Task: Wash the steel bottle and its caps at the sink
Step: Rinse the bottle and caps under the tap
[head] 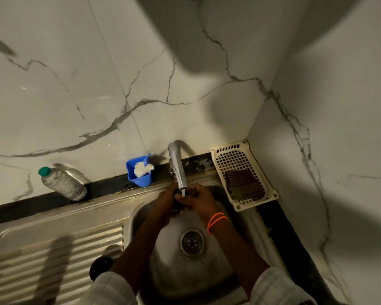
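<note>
Head view looks down on a steel sink (141,214) where both hands meet under the tap (178,170). Water runs from the spout onto a small dark cap (177,194) (mostly hidden by fingers), which the left hand (166,202) and right hand (198,200) both grip with curled fingers, over the basin above the drain (191,241). Orange bands (216,221) circle the right wrist. Another dark cap (101,267) lies on the drainboard by the left sleeve. Behind the sink stand a plastic bottle (63,183), a blue holder (139,172) with a brush (142,168), and a white basket (242,172) holding a scrubber (243,184).
</note>
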